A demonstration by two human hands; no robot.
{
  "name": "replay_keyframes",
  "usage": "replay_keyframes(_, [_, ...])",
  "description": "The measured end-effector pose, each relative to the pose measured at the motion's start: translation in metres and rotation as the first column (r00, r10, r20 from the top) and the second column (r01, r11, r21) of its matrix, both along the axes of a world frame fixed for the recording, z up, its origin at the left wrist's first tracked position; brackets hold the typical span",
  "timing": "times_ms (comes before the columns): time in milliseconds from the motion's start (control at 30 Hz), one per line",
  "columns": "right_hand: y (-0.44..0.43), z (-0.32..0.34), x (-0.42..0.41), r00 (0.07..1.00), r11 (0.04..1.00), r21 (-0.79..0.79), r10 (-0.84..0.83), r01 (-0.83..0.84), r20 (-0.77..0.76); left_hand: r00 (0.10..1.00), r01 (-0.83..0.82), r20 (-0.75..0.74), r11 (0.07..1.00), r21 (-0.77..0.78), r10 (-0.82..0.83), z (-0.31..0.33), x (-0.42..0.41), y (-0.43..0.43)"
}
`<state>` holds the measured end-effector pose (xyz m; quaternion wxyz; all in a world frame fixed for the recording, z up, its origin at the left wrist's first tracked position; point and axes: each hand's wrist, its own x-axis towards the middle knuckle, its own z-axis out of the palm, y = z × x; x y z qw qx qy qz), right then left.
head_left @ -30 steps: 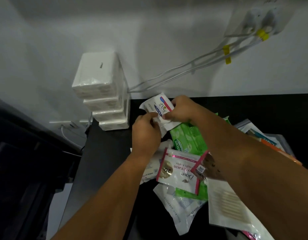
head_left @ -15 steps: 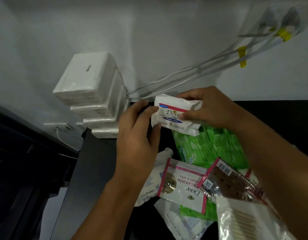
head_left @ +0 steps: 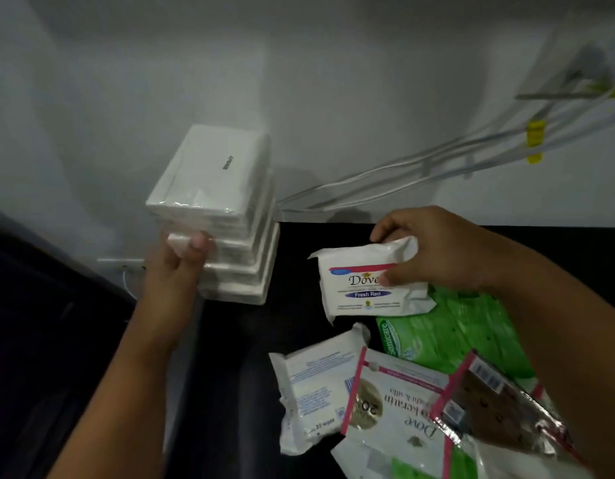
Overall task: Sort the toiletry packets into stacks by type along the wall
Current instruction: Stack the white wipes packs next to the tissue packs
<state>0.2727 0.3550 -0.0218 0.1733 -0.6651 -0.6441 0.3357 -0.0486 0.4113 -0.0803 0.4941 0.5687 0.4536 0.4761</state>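
Black countertop (head_left: 292,267) met a pale wall (head_left: 299,81), where a stack of white packets (head_left: 223,202) stood, the left hand (head_left: 174,267) pinching its near corner. Just to the right, the right hand (head_left: 437,261) gripped a white Dove packet (head_left: 361,292). Nearer lay a green packet (head_left: 454,333), a pink-edged Dove sachet (head_left: 396,409) and another white packet (head_left: 313,385), overlapping.

White stack (head_left: 212,188) at the back-left corner of the black bench (head_left: 244,357); white Dove packet (head_left: 358,292) with red stripe and blue oval; green wipes pack (head_left: 454,333); white sachet (head_left: 399,406) edged pink, gold disc
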Motion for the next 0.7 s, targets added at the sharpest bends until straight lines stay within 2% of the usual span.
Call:
replay_keyframes(133, [0.028, -0.002, -0.025, 0.995, 0.997, -0.009, 0.071, -0.071, 0.071, 0.998, -0.057, 0.004, 0.998, 0.017, 0.057, -0.011, 0.011, -0.006])
replay_keyframes(300, [0.056, -0.011, -0.055, 0.928, 0.986, 0.08, 0.109, -0.147, 0.357, 0.995, -0.071, 0.076, 0.997, 0.002, 0.071, -0.012, 0.025, -0.005])
replay_keyframes(533, [0.028, -0.04, -0.095, 0.892, 0.978, 0.207, -0.108, 0.016, 0.439, 0.995, -0.073, 0.072, 0.997, -0.011, 0.074, -0.018, 0.024, 0.004])
replay_keyframes(600, [0.012, -0.045, -0.11, 0.867, 0.981, 0.164, -0.169, 0.103, 0.469, 0.994, -0.081, 0.073, 0.997, 0.0, 0.081, -0.018, 0.023, 0.004])
replay_keyframes(700, [-0.004, -0.053, -0.123, 0.791, 0.988, 0.017, -0.134, 0.154, 0.597, 0.994, -0.085, 0.077, 0.996, 0.025, 0.083, -0.017, 0.024, 0.002])
